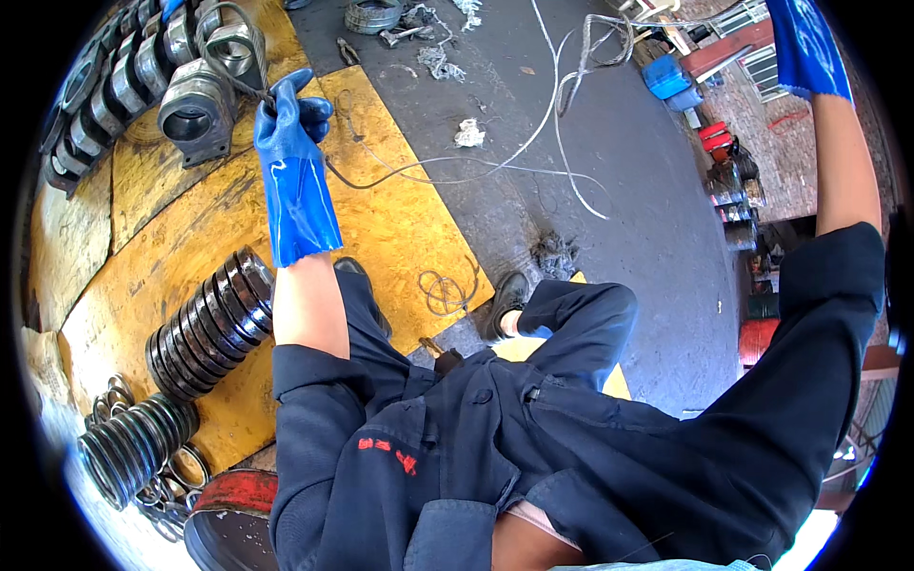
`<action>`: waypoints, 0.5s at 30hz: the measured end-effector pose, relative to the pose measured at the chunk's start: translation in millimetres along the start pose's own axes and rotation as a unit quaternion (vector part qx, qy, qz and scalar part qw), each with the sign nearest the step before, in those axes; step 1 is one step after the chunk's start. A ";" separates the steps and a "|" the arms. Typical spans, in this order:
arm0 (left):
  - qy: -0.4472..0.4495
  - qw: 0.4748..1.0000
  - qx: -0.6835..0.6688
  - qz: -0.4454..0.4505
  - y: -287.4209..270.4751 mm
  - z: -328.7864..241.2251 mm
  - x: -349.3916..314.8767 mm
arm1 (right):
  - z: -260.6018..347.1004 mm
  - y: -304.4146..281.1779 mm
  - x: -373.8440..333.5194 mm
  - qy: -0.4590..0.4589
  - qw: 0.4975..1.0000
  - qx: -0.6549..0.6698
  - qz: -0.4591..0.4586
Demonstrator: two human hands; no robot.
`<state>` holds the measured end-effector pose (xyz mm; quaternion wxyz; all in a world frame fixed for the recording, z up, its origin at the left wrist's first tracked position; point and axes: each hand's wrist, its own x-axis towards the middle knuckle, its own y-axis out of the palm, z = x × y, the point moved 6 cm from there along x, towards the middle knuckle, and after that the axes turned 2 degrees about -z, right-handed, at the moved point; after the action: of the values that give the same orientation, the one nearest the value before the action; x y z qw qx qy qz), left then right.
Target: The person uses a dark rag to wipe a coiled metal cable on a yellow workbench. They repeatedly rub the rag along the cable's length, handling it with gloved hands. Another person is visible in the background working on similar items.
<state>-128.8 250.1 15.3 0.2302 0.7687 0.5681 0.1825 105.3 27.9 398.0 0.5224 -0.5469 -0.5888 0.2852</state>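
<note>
My left hand (pixel 290 124), in a blue rubber glove, is closed on a grey wire cable (pixel 259 48). The cable makes a loop beside several metal housings (pixel 197 116) with round bores; whether it passes through them I cannot tell. A thinner length of wire trails from near this glove across the floor to the right. My right hand (pixel 809 48), also in a blue glove, is raised at the upper right; its fingers are cut off by the picture's edge. A bundle of bent cable (pixel 595 43) runs toward that glove.
Yellow-stained boards (pixel 400 181) lie over the dark floor (pixel 657 285). Dark ring-shaped parts (pixel 209 324) are stacked at the left, above a red-rimmed drum (pixel 233 495). Rags (pixel 469 133) and a wire coil (pixel 373 15) lie ahead. Blue containers (pixel 666 76) stand by the brick wall.
</note>
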 end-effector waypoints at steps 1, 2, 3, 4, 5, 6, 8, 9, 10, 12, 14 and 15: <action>-0.001 1.000 -0.016 -0.003 -1.6 2.0 3.1 | 0.5 -2.5 0.3 0.004 1.000 -0.002 0.001; -0.004 0.999 -0.032 -0.007 -3.3 3.4 4.0 | 1.6 -3.9 1.3 0.006 1.000 -0.006 0.002; -0.012 0.998 -0.053 -0.017 -5.1 6.3 4.5 | 2.4 -4.6 2.9 0.009 1.000 -0.009 0.007; -0.015 0.998 -0.055 -0.016 -5.9 8.6 4.9 | 3.1 -5.3 3.9 0.012 1.000 -0.011 0.009; -0.019 0.997 -0.069 -0.013 -6.9 10.0 6.5 | 1.1 -4.9 2.2 0.017 1.000 -0.012 0.012; -0.023 0.996 -0.083 -0.011 -8.6 11.0 8.5 | 0.0 -3.5 2.3 0.020 1.000 -0.014 0.016; -0.024 0.995 -0.099 0.004 -9.5 11.9 11.1 | -4.1 0.6 2.2 0.029 0.999 -0.016 0.025; -0.024 0.994 -0.103 -0.006 -10.8 12.0 12.6 | -6.7 4.7 2.3 0.032 0.999 -0.017 0.031; -0.022 0.994 -0.107 -0.016 -12.4 12.1 14.2 | -10.3 9.6 1.0 0.035 0.999 -0.017 0.037; -0.016 0.994 -0.100 -0.027 -14.4 9.1 17.4 | -17.6 21.0 0.2 0.042 0.998 -0.013 0.051; -0.006 0.995 -0.083 -0.063 -14.9 12.3 16.6 | -32.6 46.4 -9.0 0.062 0.994 -0.013 0.084; -0.001 0.994 -0.078 -0.076 -20.2 8.4 18.3 | -33.0 58.8 -8.6 0.070 0.993 -0.007 0.095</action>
<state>-135.0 271.4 -2.7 0.3033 0.7034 0.6084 0.2074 155.0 26.1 351.7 0.5287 -0.6227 -0.4984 0.2903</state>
